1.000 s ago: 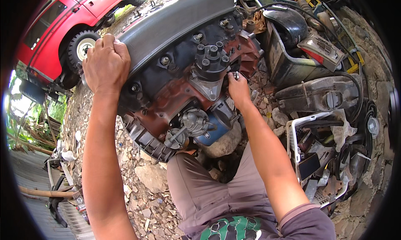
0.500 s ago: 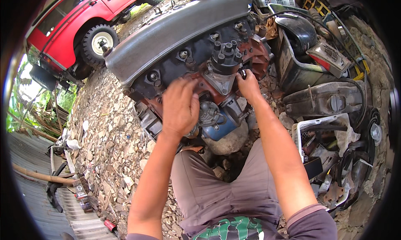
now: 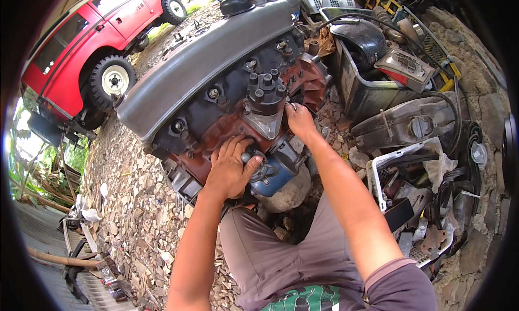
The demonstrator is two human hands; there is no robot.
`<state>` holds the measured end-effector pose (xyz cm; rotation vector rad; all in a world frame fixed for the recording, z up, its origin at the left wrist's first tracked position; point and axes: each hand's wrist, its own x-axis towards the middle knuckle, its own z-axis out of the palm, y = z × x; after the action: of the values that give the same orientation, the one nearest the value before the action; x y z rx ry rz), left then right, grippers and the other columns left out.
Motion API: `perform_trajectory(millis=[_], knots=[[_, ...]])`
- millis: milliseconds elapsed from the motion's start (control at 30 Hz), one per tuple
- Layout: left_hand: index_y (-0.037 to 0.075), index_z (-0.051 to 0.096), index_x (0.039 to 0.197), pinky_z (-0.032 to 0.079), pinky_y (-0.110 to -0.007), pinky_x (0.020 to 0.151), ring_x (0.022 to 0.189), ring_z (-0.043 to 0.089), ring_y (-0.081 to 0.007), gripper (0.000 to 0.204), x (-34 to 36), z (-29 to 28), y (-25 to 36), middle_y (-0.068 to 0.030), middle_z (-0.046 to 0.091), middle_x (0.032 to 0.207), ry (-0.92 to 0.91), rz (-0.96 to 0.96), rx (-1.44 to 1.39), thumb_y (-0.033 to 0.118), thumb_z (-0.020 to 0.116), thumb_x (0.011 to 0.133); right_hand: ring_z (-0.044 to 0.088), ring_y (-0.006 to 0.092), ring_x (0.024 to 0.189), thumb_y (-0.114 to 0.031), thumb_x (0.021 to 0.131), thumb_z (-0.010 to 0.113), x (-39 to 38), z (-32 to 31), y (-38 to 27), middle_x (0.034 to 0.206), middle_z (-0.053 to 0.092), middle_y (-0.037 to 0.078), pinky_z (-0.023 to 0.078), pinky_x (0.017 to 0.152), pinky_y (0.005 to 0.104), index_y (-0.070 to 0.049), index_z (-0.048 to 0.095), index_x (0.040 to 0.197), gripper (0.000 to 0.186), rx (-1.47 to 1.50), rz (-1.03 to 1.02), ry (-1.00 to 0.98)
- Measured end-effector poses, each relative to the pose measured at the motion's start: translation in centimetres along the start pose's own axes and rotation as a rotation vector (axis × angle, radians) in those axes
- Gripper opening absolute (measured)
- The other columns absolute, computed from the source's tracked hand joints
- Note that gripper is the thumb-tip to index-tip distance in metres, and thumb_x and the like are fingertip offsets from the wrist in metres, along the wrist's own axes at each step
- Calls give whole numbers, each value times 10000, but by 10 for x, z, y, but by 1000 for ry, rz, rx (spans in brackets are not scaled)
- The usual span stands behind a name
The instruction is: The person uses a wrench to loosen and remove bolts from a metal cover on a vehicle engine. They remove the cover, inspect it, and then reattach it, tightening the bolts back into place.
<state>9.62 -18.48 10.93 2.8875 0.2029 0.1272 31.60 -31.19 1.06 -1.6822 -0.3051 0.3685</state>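
Note:
A large engine (image 3: pixel 208 149) with a red-brown block stands before me, a long grey valve cover (image 3: pixel 200 67) along its top. My left hand (image 3: pixel 230 167) rests on the side of the block, fingers laid out, thumb beside a round grey part (image 3: pixel 265 173) with a knob. A blue cylinder (image 3: pixel 278 176) sits just right of it. My right hand (image 3: pixel 300 121) is closed beside the triangular metal base (image 3: pixel 265 121) under the black distributor cap (image 3: pixel 266 87). A small bit of dark metal shows at its fingertips; what it is, I cannot make out.
A stone (image 3: pixel 289 194) lies under the engine. On the right are a bin of parts (image 3: pixel 351 94), a dark metal tank (image 3: pixel 400 130) and a white crate (image 3: pixel 378 197) of scraps. Gravel (image 3: pixel 130 203) covers the left, with a red vehicle (image 3: pixel 70 57) behind.
My view has shifted, so the engine sits further left and lower. My left hand has slid down the block toward the round grey part. My right hand stays closed beside the distributor base.

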Motion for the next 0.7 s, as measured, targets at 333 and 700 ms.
perform_trajectory(millis=[333, 700], knots=[[124, 432, 1376, 194, -466, 1116, 1391, 285, -299, 635, -2, -1, -2, -134, 368, 1469, 1, -28, -17, 580, 410, 934, 626, 392, 850, -270, 864, 598, -12, 9, -4, 844, 643, 230, 462, 784, 427, 26, 556, 965, 315, -120, -250, 180], [137, 440, 1362, 195, -513, 1107, 1397, 275, -302, 621, -2, -3, 0, -131, 366, 1470, 10, -35, -15, 580, 426, 928, 311, 75, 411, -325, 928, 469, 0, -2, -16, 586, 411, -28, 190, 363, 249, -117, 511, 809, 244, 692, 476, -280]])
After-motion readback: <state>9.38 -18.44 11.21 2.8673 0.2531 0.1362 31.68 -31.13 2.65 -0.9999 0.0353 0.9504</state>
